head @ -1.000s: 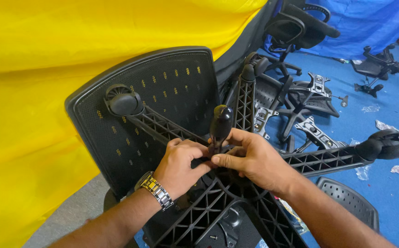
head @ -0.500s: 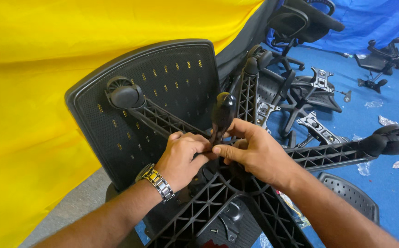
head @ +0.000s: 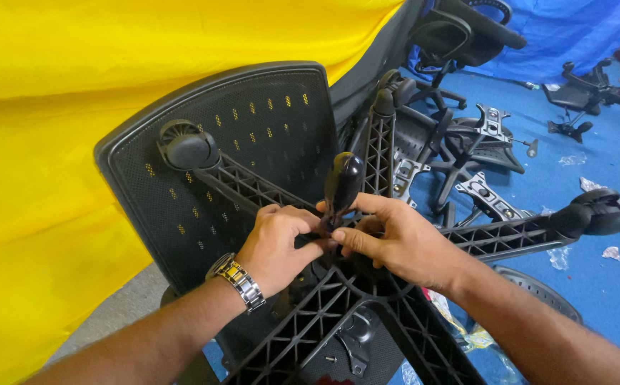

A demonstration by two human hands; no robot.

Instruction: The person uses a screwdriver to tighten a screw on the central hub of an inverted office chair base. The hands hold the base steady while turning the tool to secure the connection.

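Note:
An upturned black star-shaped chair base [head: 303, 321] fills the middle of the view, its ribbed arms ending in castors [head: 185, 148]. A screwdriver with a dark rounded handle [head: 342, 182] stands upright over the hub. My left hand [head: 279, 246], with a metal watch on the wrist, pinches the tool's lower shaft at the hub. My right hand [head: 395, 239] closes around the same spot from the right, fingers against the shaft. The tip of the tool is hidden behind my fingers.
A black mesh chair back [head: 239, 135] leans behind the base against a yellow cloth [head: 74, 107]. On the blue floor [head: 610, 285] to the right lie metal chair mechanisms [head: 492, 196], other chair bases, an office chair [head: 460, 36] and scraps of plastic.
Both hands keep their hold at the hub; the screwdriver handle has shifted only slightly. The view has moved a little.

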